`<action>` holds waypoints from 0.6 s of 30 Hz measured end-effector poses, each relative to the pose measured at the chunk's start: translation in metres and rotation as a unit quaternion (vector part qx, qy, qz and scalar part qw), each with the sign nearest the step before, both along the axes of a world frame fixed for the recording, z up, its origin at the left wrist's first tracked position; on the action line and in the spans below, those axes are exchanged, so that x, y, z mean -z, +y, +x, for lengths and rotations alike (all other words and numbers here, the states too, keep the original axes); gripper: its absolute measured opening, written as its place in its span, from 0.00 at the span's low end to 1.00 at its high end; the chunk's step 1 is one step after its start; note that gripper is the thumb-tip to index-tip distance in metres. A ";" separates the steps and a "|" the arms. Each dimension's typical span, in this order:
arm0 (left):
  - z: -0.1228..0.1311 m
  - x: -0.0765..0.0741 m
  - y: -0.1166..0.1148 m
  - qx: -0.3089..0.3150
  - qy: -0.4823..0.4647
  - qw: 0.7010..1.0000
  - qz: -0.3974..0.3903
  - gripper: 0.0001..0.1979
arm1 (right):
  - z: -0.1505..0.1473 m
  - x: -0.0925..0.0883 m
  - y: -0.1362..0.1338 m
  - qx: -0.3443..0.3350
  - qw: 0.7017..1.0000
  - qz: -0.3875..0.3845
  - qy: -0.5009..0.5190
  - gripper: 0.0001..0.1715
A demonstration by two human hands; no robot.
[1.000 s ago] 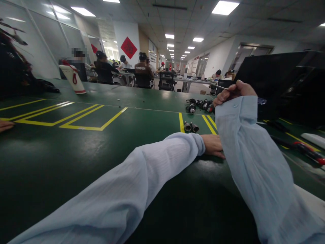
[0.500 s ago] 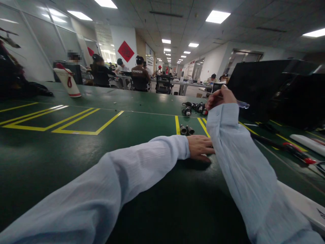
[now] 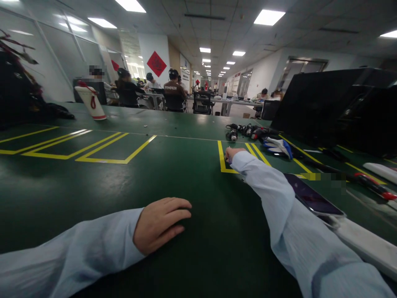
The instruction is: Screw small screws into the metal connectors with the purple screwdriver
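Note:
My left hand [image 3: 161, 223] rests palm down on the green table [image 3: 93, 186], fingers loosely curved and lying flat, holding nothing. My right arm reaches forward, and my right hand [image 3: 232, 154] sits at the yellow line marking [image 3: 221, 157]. Only its knuckles show past the light blue sleeve; its fingers are hidden. A pile of black cylindrical connectors [image 3: 243, 131] lies a little beyond it. A pair of blue and white gloves [image 3: 277, 145] lies to its right.
A phone [image 3: 312, 198] lies beside my right forearm, with a white bar [image 3: 369, 246] nearer me. Large black cases [image 3: 328, 105] stand at the right, a red-handled tool [image 3: 374, 185] before them. A white and red cup [image 3: 91, 103] stands far left. People sit at far tables.
My right hand came down from head height, where it held a thin tool, to the yellow line. My left hand drew back toward me. The gloves and phone are now in sight.

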State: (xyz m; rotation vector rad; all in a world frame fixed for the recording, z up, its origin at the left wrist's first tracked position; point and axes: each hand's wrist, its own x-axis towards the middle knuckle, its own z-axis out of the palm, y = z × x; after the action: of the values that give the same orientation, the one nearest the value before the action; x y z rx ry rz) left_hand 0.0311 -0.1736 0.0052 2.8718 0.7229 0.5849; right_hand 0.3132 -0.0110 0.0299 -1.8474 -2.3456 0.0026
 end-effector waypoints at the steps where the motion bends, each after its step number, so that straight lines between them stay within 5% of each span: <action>1: -0.003 0.001 -0.001 -0.009 -0.005 1.000 -0.008 0.12 | -0.001 0.000 -0.001 -0.005 1.000 -0.012 -0.014 0.09; 10: -0.006 0.000 -0.001 -0.015 -0.008 0.999 -0.029 0.12 | -0.010 0.001 -0.006 -0.038 0.998 -0.029 -0.036 0.13; 18: -0.004 0.000 -0.005 -0.031 -0.010 0.999 -0.003 0.11 | -0.052 -0.001 -0.048 -0.163 0.986 -0.017 0.012 0.12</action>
State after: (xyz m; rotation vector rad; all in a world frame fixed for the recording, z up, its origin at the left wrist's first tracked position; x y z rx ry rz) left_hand 0.0276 -0.1786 0.0054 2.8422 0.8130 0.6163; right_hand 0.2616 -0.0587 0.0306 -1.4449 -2.6154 0.1023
